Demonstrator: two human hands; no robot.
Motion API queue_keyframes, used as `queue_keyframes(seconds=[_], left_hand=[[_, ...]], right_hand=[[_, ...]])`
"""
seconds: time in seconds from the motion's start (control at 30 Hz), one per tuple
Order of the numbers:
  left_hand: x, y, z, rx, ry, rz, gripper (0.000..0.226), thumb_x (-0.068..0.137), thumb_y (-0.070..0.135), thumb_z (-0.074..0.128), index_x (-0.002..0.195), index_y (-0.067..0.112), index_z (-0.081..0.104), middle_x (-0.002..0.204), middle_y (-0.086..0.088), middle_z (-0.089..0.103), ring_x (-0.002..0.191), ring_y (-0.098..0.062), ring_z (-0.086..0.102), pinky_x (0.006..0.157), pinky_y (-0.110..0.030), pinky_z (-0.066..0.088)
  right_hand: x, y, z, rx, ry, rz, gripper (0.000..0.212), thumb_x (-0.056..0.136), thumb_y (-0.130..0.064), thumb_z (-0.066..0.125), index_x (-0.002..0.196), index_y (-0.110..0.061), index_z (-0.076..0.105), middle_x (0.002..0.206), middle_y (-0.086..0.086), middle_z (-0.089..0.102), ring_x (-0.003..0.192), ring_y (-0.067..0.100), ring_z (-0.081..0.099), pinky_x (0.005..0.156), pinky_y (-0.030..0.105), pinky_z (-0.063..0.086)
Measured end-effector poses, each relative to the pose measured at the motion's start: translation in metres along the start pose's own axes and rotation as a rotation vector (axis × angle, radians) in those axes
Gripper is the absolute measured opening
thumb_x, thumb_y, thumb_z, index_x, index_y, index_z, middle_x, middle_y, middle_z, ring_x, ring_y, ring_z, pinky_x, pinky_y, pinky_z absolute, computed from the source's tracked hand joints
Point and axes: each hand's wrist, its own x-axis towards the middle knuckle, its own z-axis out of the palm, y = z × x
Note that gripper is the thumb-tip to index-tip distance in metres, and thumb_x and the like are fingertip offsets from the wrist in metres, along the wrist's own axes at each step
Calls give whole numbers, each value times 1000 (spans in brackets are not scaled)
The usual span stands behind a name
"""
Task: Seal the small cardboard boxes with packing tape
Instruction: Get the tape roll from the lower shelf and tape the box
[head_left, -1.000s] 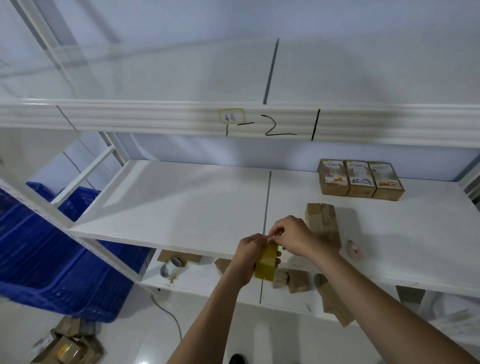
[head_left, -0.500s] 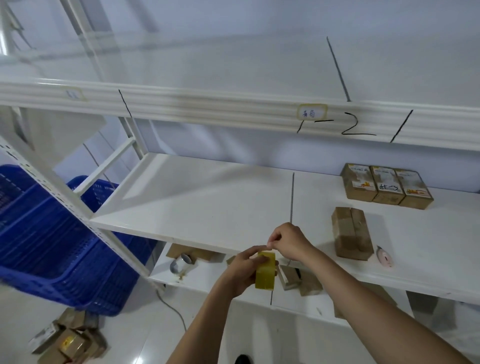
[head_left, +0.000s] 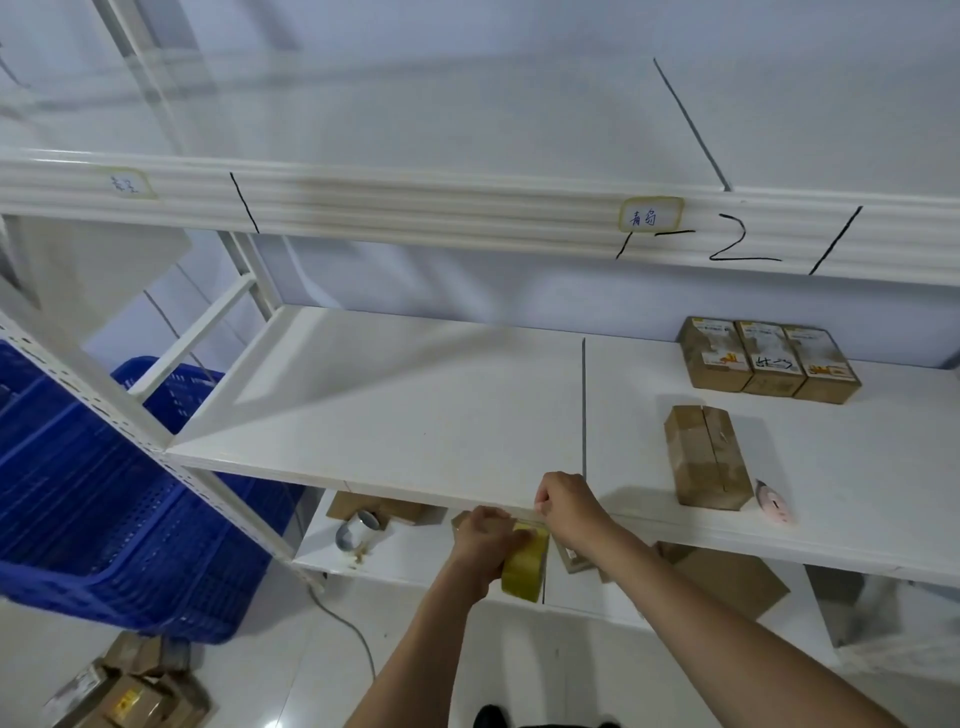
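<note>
Just below the front edge of the middle shelf (head_left: 415, 415), both hands work the tape roll (head_left: 524, 564). Left hand (head_left: 480, 540) grips the yellowish roll, fingers curled round it, roll standing on edge with its flat faces pointing left and right. Right hand (head_left: 563, 501) sits just above and right of it, fingers closed in a pinch right at the top of the roll. Looks like it has the free tape end, but the strip itself is too thin and clear to confirm.

Key relation: the unsealed box (head_left: 706, 457) lies on the shelf up and to the right of the hands, nearer the right one. Its long axis runs front to back, slightly angled, and the open seam between the flaps runs the same way along its top. So the tape needs to be drawn out and laid along that line, I'd say starting from the near end. Neither hand touches the box.

A small pink cutter (head_left: 774, 504) lies just right of the box's near corner, within reach of the right hand for the cut.

Further back, three labelled boxes (head_left: 766, 358) sit side by side, touching, against the back wall. They look closed; can't tell from here whether they are taped.
</note>
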Motion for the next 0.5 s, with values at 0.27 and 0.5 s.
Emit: queue_keyframes(seconds=[0.27, 0.5], left_hand=[[19, -1, 8, 158, 219, -2, 36, 76, 19, 85, 92, 17, 53, 101, -11, 64, 93, -27, 67, 81, -40, 61], [31, -14, 7, 138, 211, -106, 48, 76, 41, 85, 103, 12, 58, 104, -9, 67, 95, -27, 68, 86, -45, 60]], right_hand=[[14, -4, 15, -29, 51, 7, 13, 96, 1, 52, 100, -9, 59, 104, 6, 60, 90, 17, 57, 72, 25, 44], [37, 2, 12, -59, -12, 47, 11, 94, 2, 58, 95, -6, 65, 103, 10, 67, 98, 23, 66, 85, 32, 56]])
